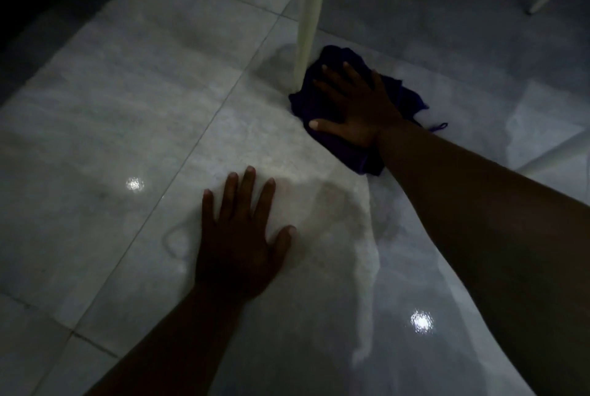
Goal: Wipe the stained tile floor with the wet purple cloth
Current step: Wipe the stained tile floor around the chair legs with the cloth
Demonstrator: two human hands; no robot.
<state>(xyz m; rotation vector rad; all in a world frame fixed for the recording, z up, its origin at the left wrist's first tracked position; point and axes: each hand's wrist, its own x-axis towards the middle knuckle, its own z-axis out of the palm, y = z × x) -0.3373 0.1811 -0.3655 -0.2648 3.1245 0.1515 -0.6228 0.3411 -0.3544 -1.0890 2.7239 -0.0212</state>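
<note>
Dim shot, person low over the tile floor (134, 102). Right hand (354, 108) lies flat and spread, palm down on the purple cloth (332, 63), pressing it rather than gripping; fingers are open, nothing pinched. Cloth is bunched on the floor, its far edge touching the foot of a white furniture leg (308, 12), a small loop tag sticking out on the right. Left hand (239, 236) is also flat and open, fingers splayed on bare tile near the camera, holding nothing, likely bracing the body. Wet sheen and a faint brownish smear sit between the two hands.

Handling guess: cloth is soft, limp, water-heavy, so it should slide easily on glossy tile but fold under itself. Best held by palm pressure on the middle, or bunched at the near edge.
</note>
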